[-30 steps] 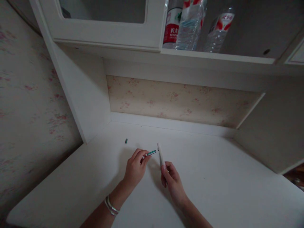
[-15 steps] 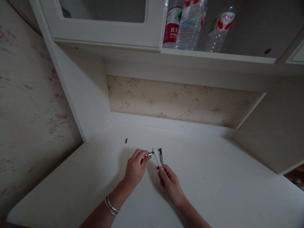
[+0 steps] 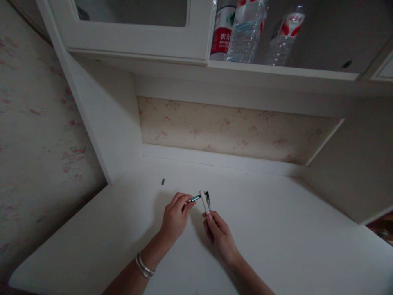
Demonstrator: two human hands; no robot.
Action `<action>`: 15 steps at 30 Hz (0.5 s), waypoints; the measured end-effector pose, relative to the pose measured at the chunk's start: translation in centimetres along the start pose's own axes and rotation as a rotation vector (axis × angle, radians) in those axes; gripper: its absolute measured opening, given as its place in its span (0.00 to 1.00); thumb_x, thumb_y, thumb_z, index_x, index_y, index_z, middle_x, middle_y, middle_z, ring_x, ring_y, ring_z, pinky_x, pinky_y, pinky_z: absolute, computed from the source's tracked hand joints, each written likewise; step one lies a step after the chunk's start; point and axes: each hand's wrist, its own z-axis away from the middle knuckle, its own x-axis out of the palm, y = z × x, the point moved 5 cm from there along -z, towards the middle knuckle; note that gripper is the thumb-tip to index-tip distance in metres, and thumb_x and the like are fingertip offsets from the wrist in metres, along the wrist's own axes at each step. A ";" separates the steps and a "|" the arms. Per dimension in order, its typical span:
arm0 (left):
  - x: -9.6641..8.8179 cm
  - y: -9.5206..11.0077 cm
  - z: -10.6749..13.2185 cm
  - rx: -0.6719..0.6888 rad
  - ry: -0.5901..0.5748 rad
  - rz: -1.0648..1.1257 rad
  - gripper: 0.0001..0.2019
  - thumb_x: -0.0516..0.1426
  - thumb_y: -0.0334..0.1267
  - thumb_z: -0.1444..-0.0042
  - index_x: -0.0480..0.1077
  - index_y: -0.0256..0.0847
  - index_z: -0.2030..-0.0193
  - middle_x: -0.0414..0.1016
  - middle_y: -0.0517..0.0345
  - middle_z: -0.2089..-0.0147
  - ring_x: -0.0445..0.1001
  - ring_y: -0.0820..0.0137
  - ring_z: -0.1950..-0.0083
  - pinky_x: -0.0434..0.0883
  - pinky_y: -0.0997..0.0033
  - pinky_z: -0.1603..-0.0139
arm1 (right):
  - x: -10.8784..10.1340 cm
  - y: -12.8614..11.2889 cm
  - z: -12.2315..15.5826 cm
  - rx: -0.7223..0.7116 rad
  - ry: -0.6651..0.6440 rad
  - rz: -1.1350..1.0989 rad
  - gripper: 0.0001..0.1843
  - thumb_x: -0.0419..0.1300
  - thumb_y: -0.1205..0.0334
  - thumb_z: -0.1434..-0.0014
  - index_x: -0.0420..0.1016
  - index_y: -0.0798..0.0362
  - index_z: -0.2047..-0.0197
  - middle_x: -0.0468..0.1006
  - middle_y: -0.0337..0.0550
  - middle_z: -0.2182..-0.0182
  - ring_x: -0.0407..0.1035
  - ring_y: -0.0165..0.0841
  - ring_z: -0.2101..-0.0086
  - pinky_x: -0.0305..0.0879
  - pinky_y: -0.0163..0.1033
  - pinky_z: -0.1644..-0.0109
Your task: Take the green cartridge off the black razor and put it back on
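Observation:
My left hand [image 3: 175,217] pinches a small green stick-like part [image 3: 195,198] between thumb and fingers, its tip pointing right. My right hand [image 3: 218,234] grips a white pen-shaped tube [image 3: 204,201] that stands tilted, top end against the green part's tip. A thin dark piece [image 3: 208,198] shows just right of the white tube. Both hands hover low over the white desk [image 3: 276,237]. A bracelet [image 3: 143,266] circles my left wrist.
A tiny green cap [image 3: 163,181] lies on the desk to the left, behind my hands. Above, an open shelf holds water bottles [image 3: 245,30] and a red-labelled one [image 3: 221,35]. A white cabinet door [image 3: 132,28] and side panel [image 3: 104,123] close in the left.
My right hand swung the white tube leftward until its top met the green part. A dark piece came into view beside the tube. My left hand stayed in place.

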 end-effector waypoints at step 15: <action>0.1 0.2 0.0 0.008 0.012 0.009 0.04 0.54 0.36 0.40 0.69 0.41 0.60 0.69 0.56 0.64 0.71 0.72 0.65 0.70 0.74 0.65 | 0.1 0.1 0.1 0.034 -0.077 -0.027 0.22 0.54 0.41 0.40 0.68 0.54 0.60 0.61 0.33 0.79 0.49 0.24 0.84 0.42 0.30 0.83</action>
